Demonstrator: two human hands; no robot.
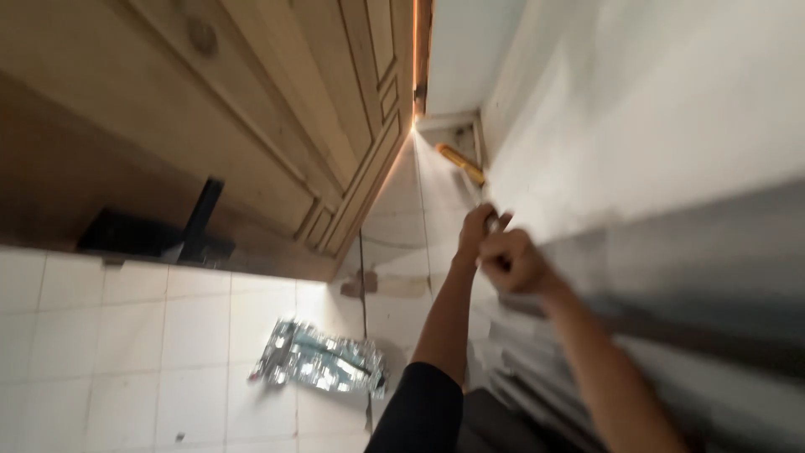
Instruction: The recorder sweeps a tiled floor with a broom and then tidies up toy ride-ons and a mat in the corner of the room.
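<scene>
In the head view, your left hand point(476, 228) and right hand point(511, 262) meet at the pale wall point(637, 109), both curled tight around a small metal piece point(495, 223), too blurred to name. A foil pack point(320, 362) lies on the tiled floor point(126, 352), well apart from them, below the wooden cabinet point(277, 109).

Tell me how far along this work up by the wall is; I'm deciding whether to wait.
Done: cannot tell; the view is blurred. In hand: left hand and right hand are raised together against the pale wall, gripping a small object. Left: cannot tell.
</scene>
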